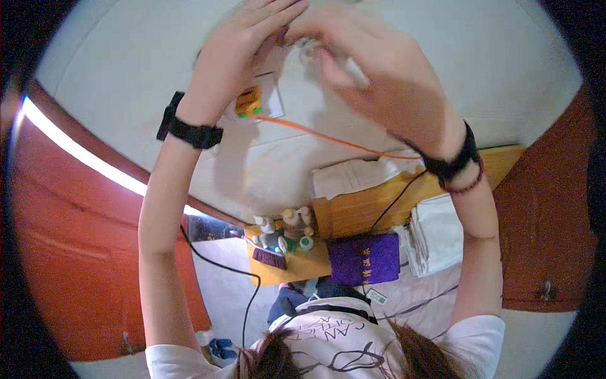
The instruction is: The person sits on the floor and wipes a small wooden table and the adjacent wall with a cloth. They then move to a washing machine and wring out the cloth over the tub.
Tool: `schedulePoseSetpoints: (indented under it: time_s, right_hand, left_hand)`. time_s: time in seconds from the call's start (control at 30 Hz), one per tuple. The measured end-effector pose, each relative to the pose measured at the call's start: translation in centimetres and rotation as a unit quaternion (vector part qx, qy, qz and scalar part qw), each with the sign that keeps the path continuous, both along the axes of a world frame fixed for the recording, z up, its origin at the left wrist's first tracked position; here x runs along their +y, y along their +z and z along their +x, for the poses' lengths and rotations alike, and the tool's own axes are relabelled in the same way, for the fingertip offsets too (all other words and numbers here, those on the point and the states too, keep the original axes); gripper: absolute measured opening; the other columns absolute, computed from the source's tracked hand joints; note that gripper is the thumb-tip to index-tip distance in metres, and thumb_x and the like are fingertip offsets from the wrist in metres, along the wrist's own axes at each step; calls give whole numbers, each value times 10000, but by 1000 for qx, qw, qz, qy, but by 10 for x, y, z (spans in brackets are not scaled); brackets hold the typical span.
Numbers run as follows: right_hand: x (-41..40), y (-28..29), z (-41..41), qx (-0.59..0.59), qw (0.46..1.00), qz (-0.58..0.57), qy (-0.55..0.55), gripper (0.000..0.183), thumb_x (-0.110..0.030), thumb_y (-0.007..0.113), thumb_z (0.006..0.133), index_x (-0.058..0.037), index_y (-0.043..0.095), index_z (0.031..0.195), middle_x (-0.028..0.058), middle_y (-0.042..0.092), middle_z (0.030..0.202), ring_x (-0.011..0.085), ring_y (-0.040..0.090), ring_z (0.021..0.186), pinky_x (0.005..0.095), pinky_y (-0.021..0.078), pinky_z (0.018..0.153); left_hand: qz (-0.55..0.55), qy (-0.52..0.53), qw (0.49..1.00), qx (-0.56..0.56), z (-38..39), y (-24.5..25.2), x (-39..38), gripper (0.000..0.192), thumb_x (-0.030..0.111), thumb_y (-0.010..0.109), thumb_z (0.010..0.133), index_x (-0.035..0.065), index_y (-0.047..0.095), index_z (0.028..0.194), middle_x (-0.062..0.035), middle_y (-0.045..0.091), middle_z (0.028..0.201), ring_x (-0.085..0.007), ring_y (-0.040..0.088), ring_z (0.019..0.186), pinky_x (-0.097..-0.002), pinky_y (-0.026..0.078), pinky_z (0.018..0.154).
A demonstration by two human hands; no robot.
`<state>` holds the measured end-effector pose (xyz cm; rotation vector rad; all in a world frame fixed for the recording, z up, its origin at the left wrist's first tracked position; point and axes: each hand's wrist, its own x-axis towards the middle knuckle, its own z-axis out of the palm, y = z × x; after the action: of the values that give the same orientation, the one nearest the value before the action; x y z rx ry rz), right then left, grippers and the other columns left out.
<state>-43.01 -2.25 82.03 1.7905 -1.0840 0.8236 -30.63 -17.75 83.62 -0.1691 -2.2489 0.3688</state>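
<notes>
Both my hands are raised at the top of the view, close together against a pale wall. My left hand [236,52] has its back to the camera and its fingertips reach towards the other hand; its palm side is hidden. My right hand [374,61] is blurred, its fingers bent beside a small, unclear light-coloured object [307,45]; whether it grips this cannot be told. Black bands circle both wrists. Just below my left hand an orange and green device or box [249,102] sits on the wall, with an orange cable [326,136] running from it towards my right wrist.
Below stands a wooden surface [284,277] with several bottles [291,218] and a dark-bristled brush [269,258]. A purple cloth [364,260] bearing writing lies beside folded white cloths [438,232]. Red-brown curtains or panels [90,227] flank both sides. A black cable [208,260] hangs at left.
</notes>
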Motion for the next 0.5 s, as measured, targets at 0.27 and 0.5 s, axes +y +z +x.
schedulePoseSetpoints:
  time_s: [0.27,0.5]
  right_hand:
    - [-71,-47,-3,-106,994,14,37,243,-44,591,792,3,509,1016,182,520,1022,348,549,889,387,466,732]
    - [-123,-51,21,-23,1000,-8,10,245,-39,619,740,13,486,939,163,499,909,339,531,843,397,454,722]
  left_hand:
    - [-33,21,999,-12,23,-40,-42,466,60,568,829,90,493,1288,-118,478,1338,-293,425,1262,-385,392,1028]
    - [-54,38,997,45,51,-65,-98,446,37,533,846,106,503,1286,-91,482,1339,-279,428,1262,-371,403,1022]
